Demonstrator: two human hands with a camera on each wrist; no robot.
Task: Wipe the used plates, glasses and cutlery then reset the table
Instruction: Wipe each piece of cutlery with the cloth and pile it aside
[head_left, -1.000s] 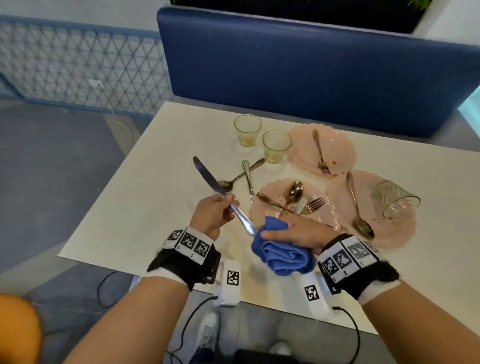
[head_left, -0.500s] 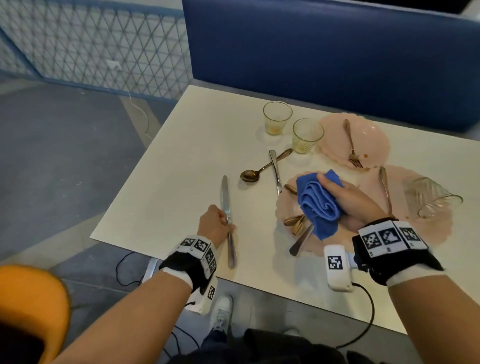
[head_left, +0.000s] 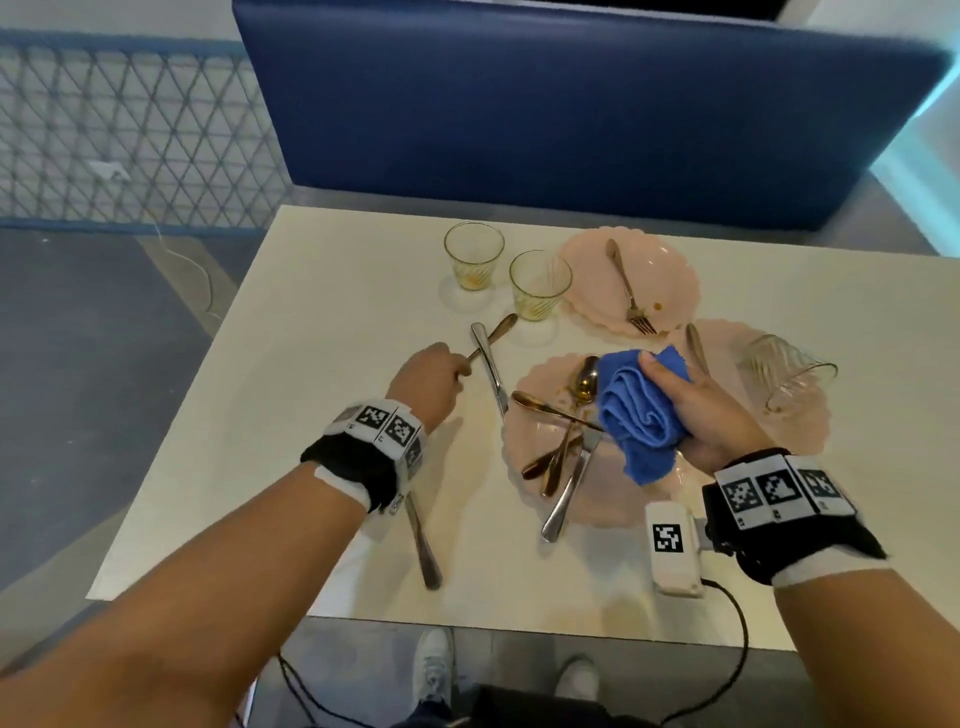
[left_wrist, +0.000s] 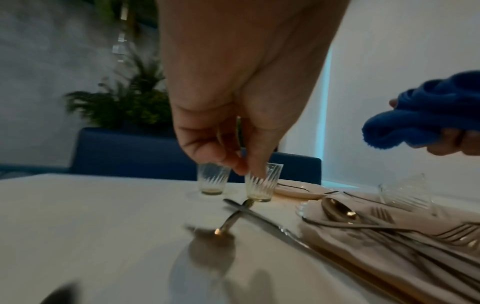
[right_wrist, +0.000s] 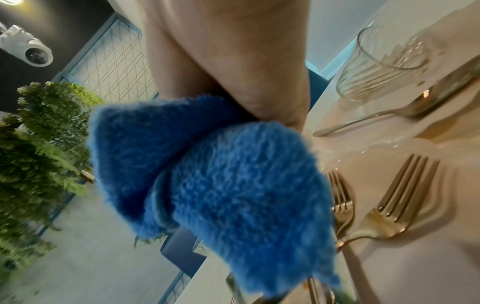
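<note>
1. Nearest the left edge of the table (head_left: 311, 364), a steel knife (head_left: 423, 545) lies flat by itself, its blade hidden under the left wrist. It is thin, stiff and slick, so it is best taken by the handle.
2. Further in, the left hand (head_left: 428, 382) hovers over the bowl end of a gold spoon (head_left: 496, 332), fingers drawn together in a narrow pinch. Whether they already touch the spoon I cannot tell. The spoon is light and rigid and lies low on the table, so it probably wants a fingertip pinch at the neck.
3. A second knife (head_left: 488, 369) lies across the spoon's handle, so lifting the spoon will likely shift it.
4. Behind them stand two ribbed glasses (head_left: 474, 254), upright, with dregs at the bottom. They are fragile and smooth, so hold them round the wall.
5. The near pink plate (head_left: 511, 447) is smeared and carries crossed spoons and a knife. It is brittle and heavier, so clear it, then grip the rim.
6. Over that plate, the right hand (head_left: 711, 410) holds a bunched blue cloth (head_left: 639, 410), fingers wrapped round it. The cloth is soft and fluffy and moulds easily round cutlery.
7. Beyond it, the far pink plate (head_left: 670, 270) holds a fork (head_left: 626, 286).
8. Farthest right, a tipped glass (head_left: 784, 379) lies on its side on a third plate (head_left: 810, 436) and could roll.
</note>
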